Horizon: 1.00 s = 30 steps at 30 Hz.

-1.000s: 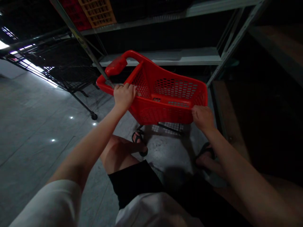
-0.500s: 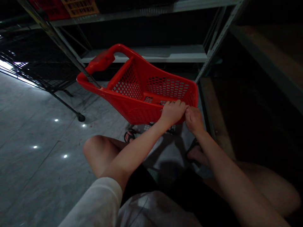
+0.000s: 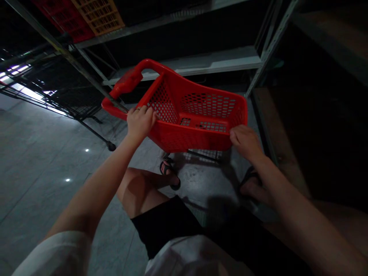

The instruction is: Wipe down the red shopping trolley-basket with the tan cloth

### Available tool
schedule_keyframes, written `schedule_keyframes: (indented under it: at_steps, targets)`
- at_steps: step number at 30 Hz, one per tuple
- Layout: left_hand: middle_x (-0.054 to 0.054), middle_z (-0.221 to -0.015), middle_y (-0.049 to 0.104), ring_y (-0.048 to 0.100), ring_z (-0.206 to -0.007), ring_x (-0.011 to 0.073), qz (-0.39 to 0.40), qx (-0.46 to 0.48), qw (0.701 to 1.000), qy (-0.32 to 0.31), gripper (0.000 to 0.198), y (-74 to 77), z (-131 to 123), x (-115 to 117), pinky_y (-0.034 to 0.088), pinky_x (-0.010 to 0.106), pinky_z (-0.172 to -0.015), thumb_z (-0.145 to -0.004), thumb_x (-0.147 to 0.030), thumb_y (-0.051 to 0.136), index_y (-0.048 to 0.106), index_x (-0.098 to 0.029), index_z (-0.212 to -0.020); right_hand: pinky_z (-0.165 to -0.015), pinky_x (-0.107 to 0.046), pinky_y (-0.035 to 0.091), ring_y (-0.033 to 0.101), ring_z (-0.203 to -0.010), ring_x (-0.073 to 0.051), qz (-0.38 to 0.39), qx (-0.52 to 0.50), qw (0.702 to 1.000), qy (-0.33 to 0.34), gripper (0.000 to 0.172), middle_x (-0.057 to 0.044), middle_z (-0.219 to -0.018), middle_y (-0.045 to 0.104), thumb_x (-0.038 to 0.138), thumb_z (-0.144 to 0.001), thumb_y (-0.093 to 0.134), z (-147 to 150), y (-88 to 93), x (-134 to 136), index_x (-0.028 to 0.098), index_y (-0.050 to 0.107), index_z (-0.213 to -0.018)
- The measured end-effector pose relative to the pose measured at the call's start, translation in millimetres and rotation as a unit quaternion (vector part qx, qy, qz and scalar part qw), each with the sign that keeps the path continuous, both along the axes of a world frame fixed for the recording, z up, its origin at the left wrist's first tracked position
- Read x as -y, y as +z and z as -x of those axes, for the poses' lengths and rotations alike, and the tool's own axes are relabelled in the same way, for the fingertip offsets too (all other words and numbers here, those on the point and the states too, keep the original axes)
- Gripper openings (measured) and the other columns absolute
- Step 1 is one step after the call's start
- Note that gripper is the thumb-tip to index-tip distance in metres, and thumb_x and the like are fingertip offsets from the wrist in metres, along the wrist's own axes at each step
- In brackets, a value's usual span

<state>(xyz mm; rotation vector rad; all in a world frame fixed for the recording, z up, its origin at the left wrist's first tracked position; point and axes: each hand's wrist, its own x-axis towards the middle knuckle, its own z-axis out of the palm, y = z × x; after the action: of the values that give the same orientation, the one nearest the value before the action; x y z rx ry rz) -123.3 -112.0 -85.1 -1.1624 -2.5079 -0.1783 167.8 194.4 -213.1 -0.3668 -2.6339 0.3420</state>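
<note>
In front of me stands a red plastic shopping cart [image 3: 198, 140] with perforated walls, its handle to the left. My left hand [image 3: 140, 122] is closed over the near rim close to the handle end, fingers curled inward. At the opposite end, my right hand [image 3: 245, 141] grips the near rim by the front corner. Nothing shows inside the part of the basket I can see. Both thumbs are largely hidden.
Behind the cart is a metal shelf rack [image 3: 218, 65] with a red crate [image 3: 67, 19] and an orange crate [image 3: 99, 15] on its upper level. A dark wire cart on wheels [image 3: 97, 134] stands left. Wooden boards [image 3: 283, 142] lie along the right.
My left hand has slid left along the near rim, from beside my right hand to near the handle end. My right hand stays at the front corner. The view has shifted slightly.
</note>
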Motion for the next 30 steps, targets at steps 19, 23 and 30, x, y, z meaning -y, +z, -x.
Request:
schedule_keyframes:
  at_steps: [19, 23, 30]
  targets:
    - [0.011, -0.104, 0.077, 0.073, -0.098, 0.0259, -0.018, 0.022, 0.987, -0.159, 0.042, -86.8, -119.4, -120.8, 0.048, 0.040, -0.087, -0.113, -0.040, 0.037, 0.073, -0.020, -0.102, -0.097, -0.039, 0.042, 0.063, -0.096, -0.026, -0.033, 0.097, 0.982, 0.160, 0.044, -0.013, -0.097, 0.076, 0.032, -0.110, 0.033, 23.8, 20.4, 19.1, 0.019, 0.071, -0.093]
    - [0.009, -0.106, 0.075, 0.071, -0.099, 0.0246, 0.035, 0.052, 0.986, -0.156, 0.033, -64.4, -51.0, -75.6, 0.049, 0.041, -0.097, -0.110, -0.043, 0.047, 0.070, -0.020, -0.103, -0.096, -0.040, 0.042, 0.063, -0.095, -0.026, -0.054, 0.105, 0.982, 0.146, 0.044, -0.013, -0.096, 0.076, 0.031, -0.110, 0.034, 26.9, 26.1, 0.3, 0.018, 0.072, -0.092]
    - [0.013, -0.104, 0.073, 0.065, -0.120, 0.0297, -0.057, 0.032, 0.998, -0.012, 0.043, -36.2, 35.5, -44.4, 0.038, 0.057, -0.120, -0.112, -0.041, 0.031, 0.068, -0.020, -0.102, -0.092, -0.041, 0.041, 0.060, -0.091, -0.027, -0.052, 0.073, 0.993, 0.074, 0.042, -0.013, -0.089, 0.073, 0.028, -0.107, 0.034, 44.7, 10.5, 12.0, 0.020, 0.068, -0.084]
